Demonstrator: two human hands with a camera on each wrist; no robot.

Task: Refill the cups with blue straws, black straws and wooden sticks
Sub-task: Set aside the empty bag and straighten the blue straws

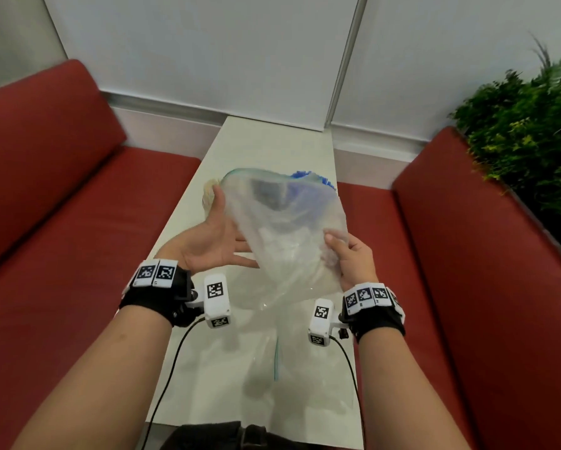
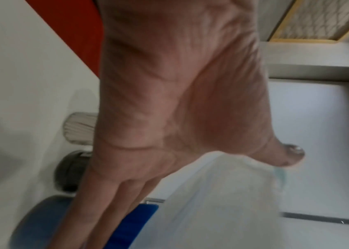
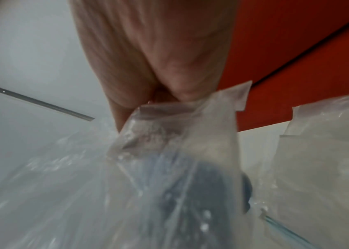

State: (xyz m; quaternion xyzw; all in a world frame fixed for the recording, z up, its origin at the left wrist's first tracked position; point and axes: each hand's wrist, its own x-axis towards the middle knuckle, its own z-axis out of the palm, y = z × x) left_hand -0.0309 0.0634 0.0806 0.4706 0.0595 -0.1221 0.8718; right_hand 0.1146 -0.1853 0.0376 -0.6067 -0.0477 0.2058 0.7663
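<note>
A clear plastic bag [image 1: 285, 222] is held up over the middle of the white table [image 1: 266, 141]. The right hand [image 1: 354, 258] pinches its lower corner between thumb and fingers. The left hand [image 1: 214, 238] lies flat against its side, fingers straight and close together. Blue straws [image 1: 308, 177] stand toward the far edge, behind the bag's mouth. Another bag [image 1: 272, 358] lies flat near the near edge.

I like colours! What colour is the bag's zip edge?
Blue-green, on the clear bag's zip edge; head view.
</note>
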